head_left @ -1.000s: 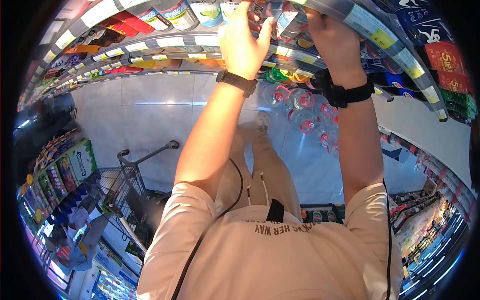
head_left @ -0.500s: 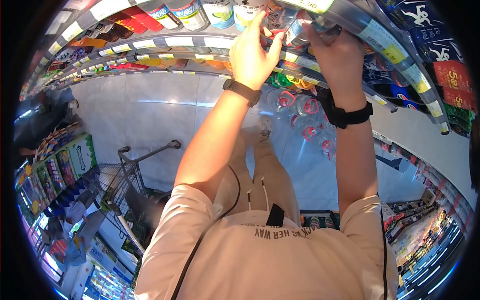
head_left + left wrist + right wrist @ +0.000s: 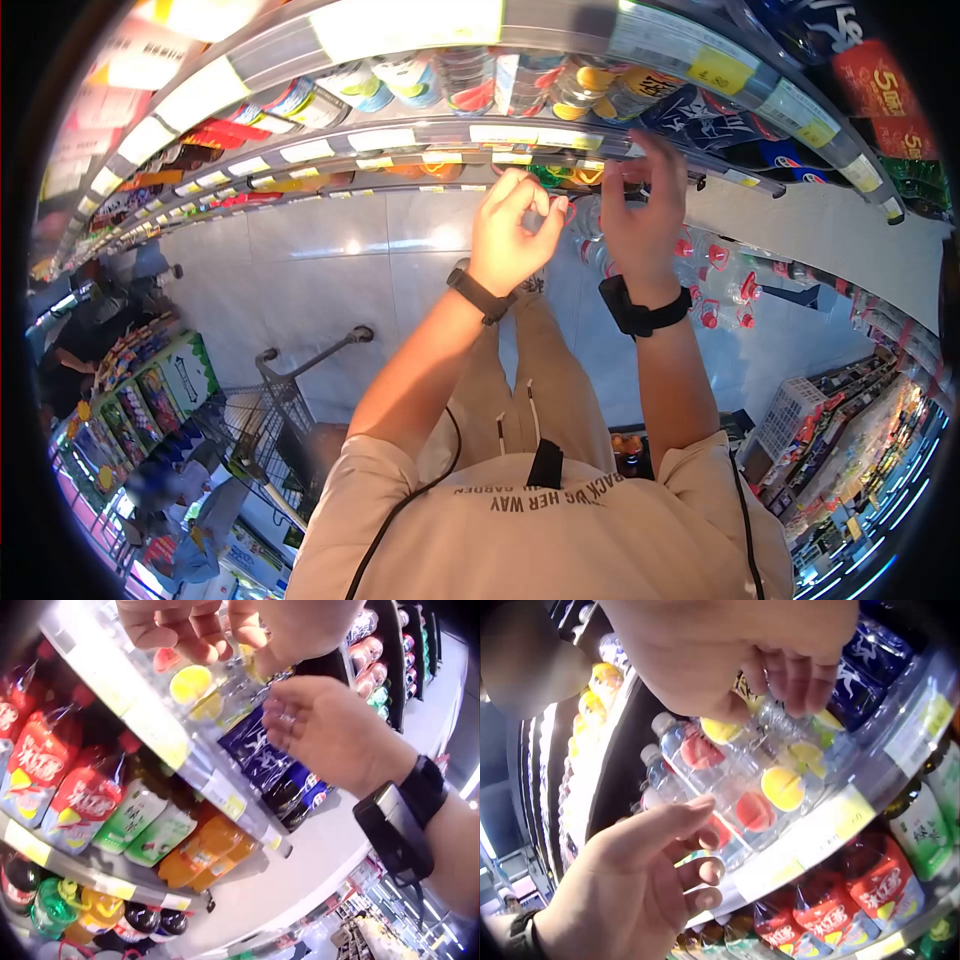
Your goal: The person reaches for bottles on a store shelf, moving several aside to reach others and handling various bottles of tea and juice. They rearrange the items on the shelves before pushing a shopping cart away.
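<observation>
My left hand (image 3: 515, 235) and right hand (image 3: 645, 215) hover apart in front of a drinks shelf, with nothing in either. The left fingers curl loosely. On the right hand, the fingers and thumb are spread slightly. Nearest to them in the right wrist view are clear bottles with a peach picture (image 3: 756, 811) and a lemon picture (image 3: 782, 787), standing at the shelf's front edge. Head view shows the same row, with a peach-label bottle (image 3: 467, 82) and a yellow-label bottle (image 3: 580, 88). Dark blue packs (image 3: 259, 742) lie beside them.
Red-label bottles (image 3: 82, 796) and orange drinks (image 3: 206, 855) fill the shelf below. Large water bottles (image 3: 715, 275) with red handles stand on the floor at right. A shopping cart (image 3: 285, 410) is at left. Price strips (image 3: 400, 25) line the upper shelf edge.
Both hands have drawn back from the clear bottles on the shelf, down toward the body. A bottle that was tilted between them is no longer there. The view has shifted, showing more of the bottle row.
</observation>
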Demonstrator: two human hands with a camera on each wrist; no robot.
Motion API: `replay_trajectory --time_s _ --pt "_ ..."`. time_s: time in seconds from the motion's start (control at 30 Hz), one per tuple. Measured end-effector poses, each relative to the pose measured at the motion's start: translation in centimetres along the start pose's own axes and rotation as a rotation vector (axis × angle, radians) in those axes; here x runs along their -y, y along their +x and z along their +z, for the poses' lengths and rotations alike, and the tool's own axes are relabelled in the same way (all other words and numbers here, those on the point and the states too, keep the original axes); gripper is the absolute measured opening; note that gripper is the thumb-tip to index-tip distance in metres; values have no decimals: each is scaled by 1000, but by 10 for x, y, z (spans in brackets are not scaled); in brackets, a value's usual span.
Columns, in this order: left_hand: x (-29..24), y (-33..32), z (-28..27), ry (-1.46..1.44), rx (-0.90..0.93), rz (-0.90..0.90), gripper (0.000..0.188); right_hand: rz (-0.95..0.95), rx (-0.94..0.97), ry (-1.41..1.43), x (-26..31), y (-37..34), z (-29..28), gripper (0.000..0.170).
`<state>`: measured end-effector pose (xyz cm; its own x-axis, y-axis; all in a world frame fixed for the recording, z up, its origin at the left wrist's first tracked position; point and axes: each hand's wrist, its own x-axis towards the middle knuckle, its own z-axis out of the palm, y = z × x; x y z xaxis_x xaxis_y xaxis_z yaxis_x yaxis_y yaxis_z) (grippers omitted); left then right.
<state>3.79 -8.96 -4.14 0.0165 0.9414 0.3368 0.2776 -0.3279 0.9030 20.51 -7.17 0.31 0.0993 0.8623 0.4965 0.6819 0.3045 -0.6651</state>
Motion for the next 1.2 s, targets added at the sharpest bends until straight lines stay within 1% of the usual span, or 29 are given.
replay_trajectory --time_s 0.03,0.07,0.1,0.13,0.17,0.23,0.27,0.3,0.37,0.4,0.47,0.5,0.53,0.57,0.6,0.63,0.67,0.77,0.8,0.83,0.9,0.93,0.97,1.0,1.03,1.1,1.13,1.17,1.2 --pt "-9 6 3 -28 28 -22 24 48 -38 -35 -7 5 -2 44" --pt "-17 15 6 -21 29 -26 22 168 -6 16 -9 8 -8 44" --pt "-21 24 13 -86 -23 -39 16 289 26 68 -5 17 -15 43" --pt "-31 35 14 -65 5 -85 21 406 56 126 -6 21 -18 43" --pt "-43 46 13 -39 32 -127 28 403 47 152 -12 21 -18 43" --pt "-65 64 14 37 22 -168 42 393 18 211 -22 23 -16 45" --pt "-65 69 17 59 26 -158 43 422 26 179 -29 20 -9 47" --pt "-62 73 19 98 23 -160 43 408 42 137 -32 21 -6 47" --pt "-51 75 22 104 47 -239 44 382 82 54 -35 20 -2 48" --pt "-48 71 25 99 41 -251 41 448 90 105 -33 20 -1 47" --pt "-43 65 29 84 30 -276 36 442 85 123 -34 19 -2 45" --pt "-51 63 27 157 25 -164 32 440 84 130 -34 18 -4 44" --pt "-66 60 23 227 21 -51 29 404 29 138 -33 15 -7 38" --pt "-79 62 18 298 16 64 25 375 -18 185 -31 15 -13 36" --pt "-91 69 10 388 -25 328 18 346 -64 232 -24 18 -22 35" --pt "-101 77 0 524 -6 471 28 320 -108 280 -17 21 -31 34" --pt "-111 83 -1 543 -18 492 34 293 -126 358 -9 25 -39 33" --pt "-121 88 -7 555 38 440 53 184 -182 348 13 46 -58 32" --pt "-125 86 -8 547 66 388 54 79 -172 332 13 50 -57 40" --pt "-129 83 -9 536 96 336 56 76 -164 358 17 54 -58 40" --pt "-121 79 -9 603 141 428 62 67 -139 406 30 60 -59 40" --pt "-120 75 -6 638 130 393 62 -33 -244 334 33 67 -58 29" --pt "-118 73 -1 671 117 362 63 -124 -355 251 36 73 -58 24" --pt "-114 77 0 667 125 359 64 -131 -323 286 36 74 -61 25" --pt "-112 84 4 628 88 425 61 -135 -253 233 27 74 -55 27" --pt "-121 96 9 646 78 393 53 -153 -113 127 10 76 -44 37" --pt "-122 101 13 608 62 325 41 -79 -46 100 6 77 -41 37" --pt "-119 105 15 614 46 313 39 -5 22 70 3 81 -40 37" --pt "-115 110 16 620 33 296 36 -69 -10 8 3 86 -40 35"
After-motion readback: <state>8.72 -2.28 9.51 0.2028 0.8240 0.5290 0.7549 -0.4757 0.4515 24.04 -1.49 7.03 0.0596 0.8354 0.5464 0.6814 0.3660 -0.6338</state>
